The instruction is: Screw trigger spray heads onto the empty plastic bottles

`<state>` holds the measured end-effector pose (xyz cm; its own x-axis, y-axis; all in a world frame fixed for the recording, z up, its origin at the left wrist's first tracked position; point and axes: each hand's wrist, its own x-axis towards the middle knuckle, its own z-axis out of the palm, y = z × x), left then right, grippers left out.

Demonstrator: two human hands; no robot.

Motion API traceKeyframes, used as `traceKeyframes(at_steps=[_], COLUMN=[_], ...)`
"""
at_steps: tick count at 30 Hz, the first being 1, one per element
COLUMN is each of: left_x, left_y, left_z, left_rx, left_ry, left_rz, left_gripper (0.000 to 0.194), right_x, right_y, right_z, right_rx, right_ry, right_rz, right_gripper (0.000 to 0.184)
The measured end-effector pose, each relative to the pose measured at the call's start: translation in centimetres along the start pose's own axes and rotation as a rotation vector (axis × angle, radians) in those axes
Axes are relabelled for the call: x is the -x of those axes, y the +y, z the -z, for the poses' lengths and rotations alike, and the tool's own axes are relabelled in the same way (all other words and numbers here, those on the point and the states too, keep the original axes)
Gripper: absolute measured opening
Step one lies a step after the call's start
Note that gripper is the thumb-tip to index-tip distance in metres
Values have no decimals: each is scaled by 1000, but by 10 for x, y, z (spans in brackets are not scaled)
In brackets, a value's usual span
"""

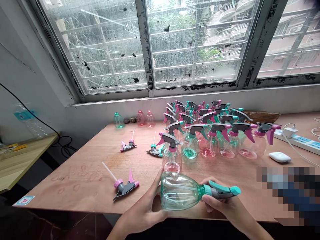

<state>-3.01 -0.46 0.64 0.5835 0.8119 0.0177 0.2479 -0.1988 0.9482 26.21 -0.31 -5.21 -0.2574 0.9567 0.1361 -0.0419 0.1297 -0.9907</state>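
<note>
A clear green spray bottle (180, 191) lies sideways between my hands above the table's front edge, its teal and grey spray head pointing right. My left hand (143, 205) cups the base, thumb below and fingers behind it. With thumb and fingers, my right hand (220, 203) grips the teal collar at the neck. Just behind stands a pink spray bottle (172, 160) with a grey and pink head. Left of my left hand, a loose pink and grey spray head (125, 186) lies with its tube pointing up and left.
Several capped spray bottles (207, 143) crowd the back right. Two more loose spray heads, one pink (128, 146) and one teal (155, 150), lie mid-table. Headless green (118, 120) and pink bottles (141, 118) stand by the wall. A white case (280, 157) and power strip (300, 141) sit right.
</note>
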Motion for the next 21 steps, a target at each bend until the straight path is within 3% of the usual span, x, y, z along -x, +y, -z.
traceKeyframes(at_steps=[3, 12, 17, 21], left_x=[0, 0, -2, -2], left_y=[-2, -6, -6, -6], left_z=[2, -1, -1, 1], left_rx=[-7, 109, 207, 190], left_ry=[2, 10, -26, -34], left_rz=[3, 4, 17, 13], left_gripper=[107, 95, 111, 108], right_x=[0, 0, -1, -1], right_y=[0, -2, -5, -7], right_z=[1, 4, 2, 2], right_rx=[-16, -67, -85, -117], right_ry=[-14, -68, -80, -96], right_rz=[3, 14, 13, -2], right_gripper=[32, 21, 21, 24])
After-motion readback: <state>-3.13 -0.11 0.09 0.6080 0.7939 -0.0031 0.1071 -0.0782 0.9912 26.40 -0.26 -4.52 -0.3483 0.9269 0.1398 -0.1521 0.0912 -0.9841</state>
